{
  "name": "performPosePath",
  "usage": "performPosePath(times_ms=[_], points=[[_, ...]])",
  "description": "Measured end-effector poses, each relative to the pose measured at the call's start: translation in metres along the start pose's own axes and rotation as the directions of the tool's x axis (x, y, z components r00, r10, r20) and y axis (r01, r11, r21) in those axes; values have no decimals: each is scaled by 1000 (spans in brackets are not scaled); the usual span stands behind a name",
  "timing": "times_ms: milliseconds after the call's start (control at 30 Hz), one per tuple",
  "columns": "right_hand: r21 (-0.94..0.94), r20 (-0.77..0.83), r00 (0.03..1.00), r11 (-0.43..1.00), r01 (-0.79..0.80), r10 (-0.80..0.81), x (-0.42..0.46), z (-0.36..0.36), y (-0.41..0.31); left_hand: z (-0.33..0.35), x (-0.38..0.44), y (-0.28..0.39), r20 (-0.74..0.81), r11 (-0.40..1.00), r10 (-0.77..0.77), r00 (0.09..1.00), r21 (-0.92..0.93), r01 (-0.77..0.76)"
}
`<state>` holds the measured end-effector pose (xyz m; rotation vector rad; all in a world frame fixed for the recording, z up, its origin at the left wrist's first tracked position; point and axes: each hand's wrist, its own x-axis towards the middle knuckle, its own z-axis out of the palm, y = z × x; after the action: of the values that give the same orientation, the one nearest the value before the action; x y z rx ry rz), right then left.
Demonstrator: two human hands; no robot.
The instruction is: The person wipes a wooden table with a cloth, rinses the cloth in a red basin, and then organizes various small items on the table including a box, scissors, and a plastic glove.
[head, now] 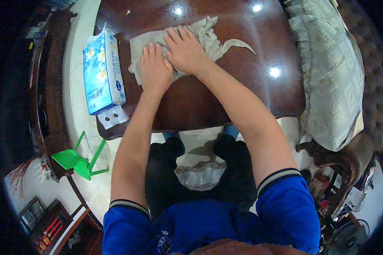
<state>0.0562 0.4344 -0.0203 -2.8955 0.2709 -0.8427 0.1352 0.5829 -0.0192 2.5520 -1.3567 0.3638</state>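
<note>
A wrinkled grey-beige cloth lies spread on the dark polished wooden table, its twisted end trailing to the right. My left hand rests palm down on the cloth's left part, fingers pointing away from me. Just right of it and slightly farther off, my right hand presses flat on the cloth with its fingers a little spread. The two hands touch or nearly touch near the left thumb. Neither hand grips anything.
A blue and white tissue pack stands left of the cloth, above a small white patterned piece at the table edge. A cushioned seat borders the table's right. A green plastic object is on the floor at left.
</note>
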Motion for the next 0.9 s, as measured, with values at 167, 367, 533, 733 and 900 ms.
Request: performPosePath(times_ms=[167, 367, 533, 733, 900], points=[[63, 147, 989, 998, -16, 6, -60, -53, -37, -35, -70, 33, 103, 998, 41, 994, -61, -35], [149, 276, 961, 987, -58, 15, -130, -114, -68, -69, -133, 63, 190, 979, 121, 974, -182, -86], [113, 307, 950, 989, -97, 58, -126, -112, -59, -68, -113, 59, 165, 960, 191, 968, -236, -149], [-76, 235, 963, 991, -115, 130, -61, -61, 2, -13, -19, 45, 39, 970, 163, 986, -189, -153], [-207, 184, 977, 976, -73, 112, 1, -17, 64, 23, 58, 34, -65, 975, 127, 990, -176, -137]])
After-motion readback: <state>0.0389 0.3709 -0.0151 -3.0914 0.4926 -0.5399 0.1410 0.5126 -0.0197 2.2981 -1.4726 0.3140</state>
